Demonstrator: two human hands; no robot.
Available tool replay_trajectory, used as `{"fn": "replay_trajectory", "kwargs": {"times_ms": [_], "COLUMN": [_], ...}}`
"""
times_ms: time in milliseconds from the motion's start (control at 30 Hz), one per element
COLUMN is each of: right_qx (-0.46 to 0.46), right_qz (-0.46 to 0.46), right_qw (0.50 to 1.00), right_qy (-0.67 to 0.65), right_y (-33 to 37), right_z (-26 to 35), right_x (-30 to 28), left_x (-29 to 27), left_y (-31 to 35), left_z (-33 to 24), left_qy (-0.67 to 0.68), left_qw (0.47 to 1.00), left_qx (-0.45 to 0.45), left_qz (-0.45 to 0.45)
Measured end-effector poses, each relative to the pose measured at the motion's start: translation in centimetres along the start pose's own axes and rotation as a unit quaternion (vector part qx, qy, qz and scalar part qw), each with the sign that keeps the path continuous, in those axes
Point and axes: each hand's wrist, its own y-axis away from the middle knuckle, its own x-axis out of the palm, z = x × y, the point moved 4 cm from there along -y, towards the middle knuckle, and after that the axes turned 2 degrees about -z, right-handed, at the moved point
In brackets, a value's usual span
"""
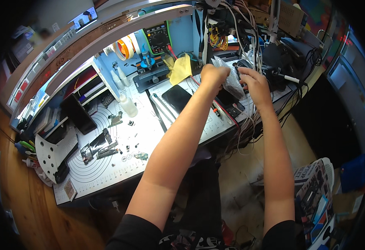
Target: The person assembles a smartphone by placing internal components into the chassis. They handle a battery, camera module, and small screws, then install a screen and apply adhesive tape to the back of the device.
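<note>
One clear, bubbled plastic packet [232, 84] is held in the left hand [215, 76], to the right of the flat black device [177, 99], which serves as the landmark for this report. The left hand is closed over the packet's near-left side, its fingertips hidden. The right hand [255, 85], farther right of the device, is loosely curved with thumb and fingers apart, at the packet's right edge; contact cannot be confirmed. A second dark device [229, 100] lies right of the landmark, partly below the packet, with a red cable [215, 110] running between the two. Beyond the landmark are a yellow cloth [180, 70], a blue-and-black stand [148, 71] and, farther back, a green-edged multimeter [158, 38]. A translucent squeeze bottle [128, 107] stands to its left, with a dark, slab-shaped device [78, 113] tilted farther left. Left of the landmark and nearer the person, several small black parts [103, 143] and a green circuit board [141, 156] lie apart on the white printed mat [128, 171]. Numerous loose cables [254, 46] hang well to the landmark's right and beyond it.
</note>
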Motion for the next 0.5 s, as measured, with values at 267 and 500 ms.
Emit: {"fn": "replay_trajectory", "kwargs": {"times_ms": [267,500], "right_qx": [-0.079,0.048], "right_qz": [0.069,0.236], "right_qw": [0.994,0.943], "right_qy": [-0.043,-0.231], "right_y": [4.3,10.8], "right_z": [2.5,6.4], "right_x": [3.2,2.3], "left_x": [-7.7,-12.0], "left_y": [10.0,18.5], "left_z": [-1.3,0.2], "left_qy": [0.135,0.204], "left_qw": [0.985,0.955], "left_qx": [0.002,0.020], "left_qz": [0.107,0.214]}}
